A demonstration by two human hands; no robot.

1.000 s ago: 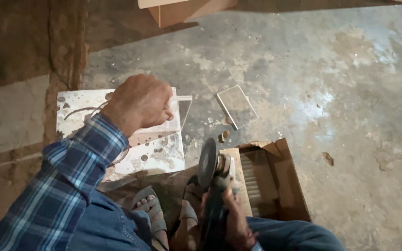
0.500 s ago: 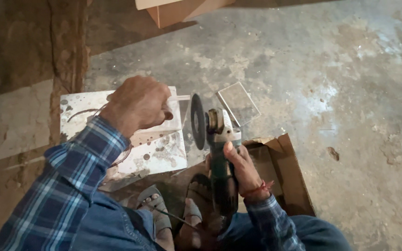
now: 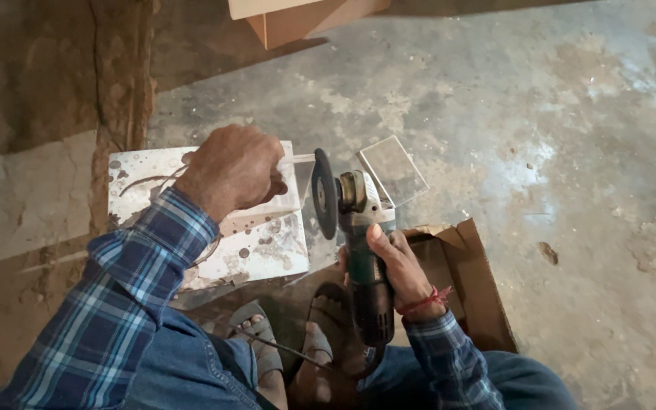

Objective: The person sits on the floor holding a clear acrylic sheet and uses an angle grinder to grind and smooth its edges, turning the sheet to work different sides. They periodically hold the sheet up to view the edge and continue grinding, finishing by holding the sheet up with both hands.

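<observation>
My left hand presses down on a white tile piece that lies across a larger stained white tile on the floor. My right hand grips the dark green body of an angle grinder. Its dark disc stands upright just to the right of my left hand, at the tile's right edge. A red thread circles my right wrist. Both sleeves are blue plaid.
A small glassy tile offcut lies beyond the grinder. Flattened brown cardboard sits under my right arm. My sandalled feet rest below the tile, and the grinder's cord runs past them. A cardboard box stands at the top. The floor is rough concrete.
My right hand has lifted the grinder forward from near my knees up to the tile's right edge. The left hand has stayed pressing on the tile.
</observation>
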